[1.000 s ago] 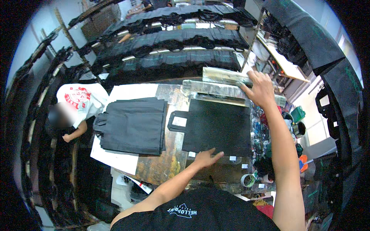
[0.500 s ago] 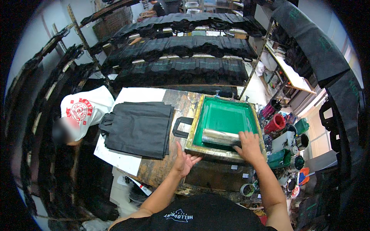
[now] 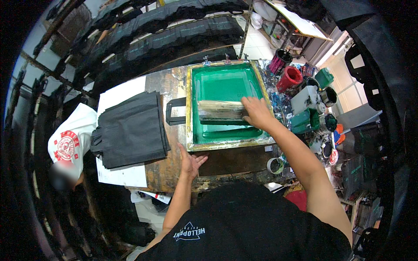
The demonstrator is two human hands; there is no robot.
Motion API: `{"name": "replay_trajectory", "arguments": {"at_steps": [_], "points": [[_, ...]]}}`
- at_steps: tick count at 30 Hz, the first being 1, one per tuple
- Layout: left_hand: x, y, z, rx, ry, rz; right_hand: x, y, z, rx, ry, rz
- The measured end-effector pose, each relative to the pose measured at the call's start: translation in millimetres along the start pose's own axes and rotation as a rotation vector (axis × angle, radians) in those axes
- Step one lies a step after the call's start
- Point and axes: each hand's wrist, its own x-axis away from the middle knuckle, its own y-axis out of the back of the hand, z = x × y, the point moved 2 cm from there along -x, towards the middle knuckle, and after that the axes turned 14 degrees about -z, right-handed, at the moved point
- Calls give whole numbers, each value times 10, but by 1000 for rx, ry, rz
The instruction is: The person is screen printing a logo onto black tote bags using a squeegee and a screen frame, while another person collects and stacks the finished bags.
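Note:
A screen-printing frame (image 3: 188, 108) lies on the worktable, its mesh covered with green ink (image 3: 226, 82). Across the mesh stands a wide squeegee (image 3: 220, 106) with a pale wooden handle and a green-smeared blade. My right hand (image 3: 257, 112) grips the squeegee's right end, fingers closed over the handle. Just off the frame's near left corner is my left hand (image 3: 190, 163), open, fingers spread and holding nothing. From under the frame's left side sticks out a black bag handle (image 3: 174, 111); the rest is hidden. A stack of black bags (image 3: 130, 130) lies to the left.
White sheets (image 3: 126, 178) lie under the stack. On the right crowd a red container (image 3: 289, 79), a green container (image 3: 301, 122) and several ink pots. Clamps (image 3: 227, 59) stand at the frame's far edge. A person in a white shirt (image 3: 72, 139) is at left, before black-draped racks.
The view has swung right and closer over the table. The squeegee has moved away from the frame's near edge with my right hand. My left hand stays open near the frame's corner.

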Motion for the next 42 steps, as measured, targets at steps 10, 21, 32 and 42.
{"name": "replay_trajectory", "arguments": {"at_steps": [10, 21, 32, 42], "points": [[-115, 30, 91, 33, 11, 63, 478, -255, 225, 81, 8, 102], [-16, -67, -99, 24, 8, 44, 19, -603, 103, 275, 30, -160], [-61, -23, 18, 31, 57, -43, -1646, -1551, -1062, 292, 61, -254], [-187, 41, 131, -186, 284, -245, -2282, -1248, -1371, 178, 56, -43]]}}
